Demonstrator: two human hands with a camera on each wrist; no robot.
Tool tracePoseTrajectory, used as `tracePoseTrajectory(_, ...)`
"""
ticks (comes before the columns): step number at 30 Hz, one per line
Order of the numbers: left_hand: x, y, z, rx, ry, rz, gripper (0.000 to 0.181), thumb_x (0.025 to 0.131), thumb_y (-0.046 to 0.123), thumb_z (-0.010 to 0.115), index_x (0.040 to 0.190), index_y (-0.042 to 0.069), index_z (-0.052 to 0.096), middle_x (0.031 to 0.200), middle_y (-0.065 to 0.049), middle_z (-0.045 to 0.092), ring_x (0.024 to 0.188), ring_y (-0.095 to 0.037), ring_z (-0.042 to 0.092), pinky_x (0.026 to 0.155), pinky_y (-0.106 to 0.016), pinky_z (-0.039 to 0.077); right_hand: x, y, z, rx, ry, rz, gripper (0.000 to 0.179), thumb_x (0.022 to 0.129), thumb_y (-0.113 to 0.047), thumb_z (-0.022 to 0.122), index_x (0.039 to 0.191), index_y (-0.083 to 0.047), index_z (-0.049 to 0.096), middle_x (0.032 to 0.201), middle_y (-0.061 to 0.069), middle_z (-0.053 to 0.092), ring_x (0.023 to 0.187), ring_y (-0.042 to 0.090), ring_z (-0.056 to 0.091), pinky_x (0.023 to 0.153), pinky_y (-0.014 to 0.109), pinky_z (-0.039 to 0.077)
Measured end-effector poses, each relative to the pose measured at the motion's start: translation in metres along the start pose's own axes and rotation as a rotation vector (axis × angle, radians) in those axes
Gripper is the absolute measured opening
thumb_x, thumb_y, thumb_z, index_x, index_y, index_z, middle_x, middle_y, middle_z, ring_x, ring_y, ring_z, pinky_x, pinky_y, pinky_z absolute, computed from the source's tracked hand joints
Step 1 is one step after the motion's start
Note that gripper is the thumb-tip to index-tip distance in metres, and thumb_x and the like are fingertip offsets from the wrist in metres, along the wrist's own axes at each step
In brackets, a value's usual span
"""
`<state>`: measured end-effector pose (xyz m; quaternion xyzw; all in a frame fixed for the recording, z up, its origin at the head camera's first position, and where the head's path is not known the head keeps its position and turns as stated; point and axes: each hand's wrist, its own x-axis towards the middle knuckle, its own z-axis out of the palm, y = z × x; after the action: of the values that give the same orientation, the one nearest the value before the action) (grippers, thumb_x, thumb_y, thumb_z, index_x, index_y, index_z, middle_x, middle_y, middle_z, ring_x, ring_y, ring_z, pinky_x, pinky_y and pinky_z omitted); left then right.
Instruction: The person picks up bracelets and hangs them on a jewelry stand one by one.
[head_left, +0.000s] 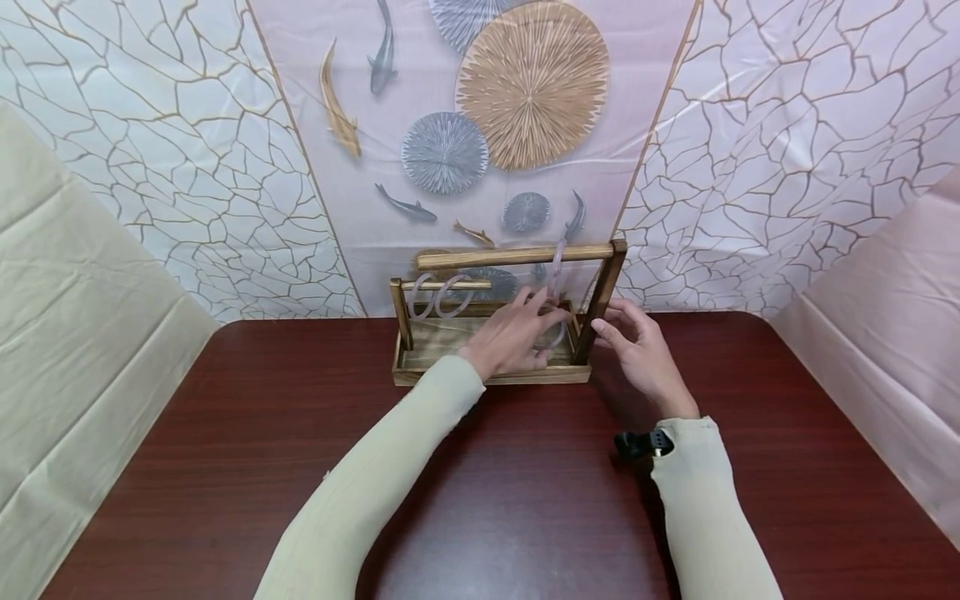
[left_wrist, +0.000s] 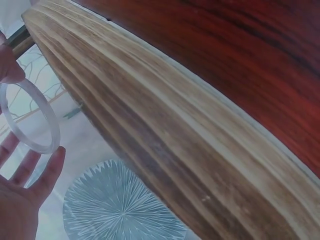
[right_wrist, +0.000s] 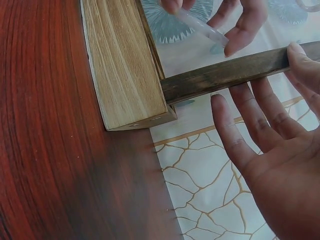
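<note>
A wooden bangle stand with a tray base (head_left: 495, 377) stands at the back of the table. My left hand (head_left: 517, 329) reaches over the tray and holds a pale translucent bangle (left_wrist: 47, 125) between thumb and fingertips. Another bangle (head_left: 557, 265) hangs from the upper bar (head_left: 510, 256), just above that hand. On the lower bar (head_left: 480, 285), at the left, hang two more bangles (head_left: 453, 297). My right hand (head_left: 641, 350) grips the dark upright post (right_wrist: 225, 71) at the stand's right end, thumb on one side and fingers on the other.
The dark red tabletop (head_left: 487, 517) spreads in front of the stand. Right behind the stand hangs a patterned backdrop (head_left: 420, 233). Beige cloth panels (head_left: 82, 358) close in both sides. A black strap (head_left: 641, 444) sits at the right wrist.
</note>
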<state>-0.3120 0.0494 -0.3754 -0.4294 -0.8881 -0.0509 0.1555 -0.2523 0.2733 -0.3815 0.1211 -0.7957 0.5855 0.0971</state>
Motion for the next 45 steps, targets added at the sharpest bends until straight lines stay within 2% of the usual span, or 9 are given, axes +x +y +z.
tracePoseTrajectory(6, -0.007, -0.002, 0.0, 0.011, 0.038, 0.03, 0.059, 0.085, 0.031, 0.073, 0.141, 0.024, 0.057, 0.148, -0.008, 0.045, 0.125, -0.027, 0.047, 0.084, -0.029, 0.056, 0.0, 0.0, 0.0, 0.005, 0.002, -0.002, 0.042, 0.103, -0.02, 0.061, 0.139, 0.001, 0.052, 0.119, 0.011, 0.059, 0.101, 0.001, 0.066, 0.087, 0.019, 0.059)
tracePoseTrajectory(10, -0.013, -0.002, -0.001, 0.024, 0.038, 0.047, 0.061, 0.084, 0.029, 0.073, 0.142, 0.023, 0.056, 0.146, -0.006, 0.045, 0.128, -0.026, 0.046, 0.081, -0.029, 0.057, 0.0, 0.001, 0.0, 0.011, 0.004, -0.008, 0.04, 0.103, -0.019, 0.06, 0.138, 0.002, 0.053, 0.119, 0.011, 0.06, 0.1, 0.002, 0.066, 0.087, 0.02, 0.06)
tracePoseTrajectory(19, -0.024, 0.006, -0.01, 0.059, 0.023, 0.067, 0.064, 0.082, 0.029, 0.074, 0.143, 0.028, 0.053, 0.15, -0.006, 0.046, 0.138, -0.027, 0.041, 0.102, -0.045, 0.055, 0.001, 0.002, 0.001, 0.022, 0.012, -0.01, 0.039, 0.103, -0.018, 0.061, 0.137, -0.001, 0.054, 0.116, 0.003, 0.062, 0.102, 0.003, 0.066, 0.088, 0.022, 0.06)
tracePoseTrajectory(25, -0.03, 0.009, -0.015, 0.05, 0.024, 0.086, 0.065, 0.081, 0.03, 0.076, 0.142, 0.027, 0.053, 0.149, -0.007, 0.047, 0.138, -0.027, 0.043, 0.103, -0.046, 0.055, 0.001, 0.001, 0.0, 0.018, 0.011, -0.005, 0.039, 0.103, -0.019, 0.061, 0.137, -0.002, 0.054, 0.117, 0.004, 0.061, 0.101, 0.003, 0.066, 0.089, 0.024, 0.06)
tracePoseTrajectory(37, -0.04, 0.015, -0.024, 0.055, 0.088, 0.126, 0.062, 0.08, 0.028, 0.075, 0.139, 0.025, 0.057, 0.143, -0.008, 0.05, 0.131, -0.029, 0.047, 0.096, -0.046, 0.057, 0.0, -0.001, 0.001, 0.011, 0.0, 0.008, 0.041, 0.103, -0.02, 0.061, 0.138, -0.001, 0.053, 0.118, 0.009, 0.06, 0.101, 0.003, 0.066, 0.09, 0.026, 0.06)
tracePoseTrajectory(45, -0.048, 0.016, -0.03, 0.059, 0.164, 0.138, 0.059, 0.079, 0.027, 0.075, 0.135, 0.023, 0.058, 0.142, -0.01, 0.052, 0.127, -0.03, 0.049, 0.093, -0.04, 0.056, 0.0, -0.001, 0.001, 0.011, 0.004, 0.013, 0.042, 0.103, -0.021, 0.061, 0.139, -0.001, 0.053, 0.12, 0.01, 0.059, 0.101, 0.003, 0.066, 0.089, 0.022, 0.06)
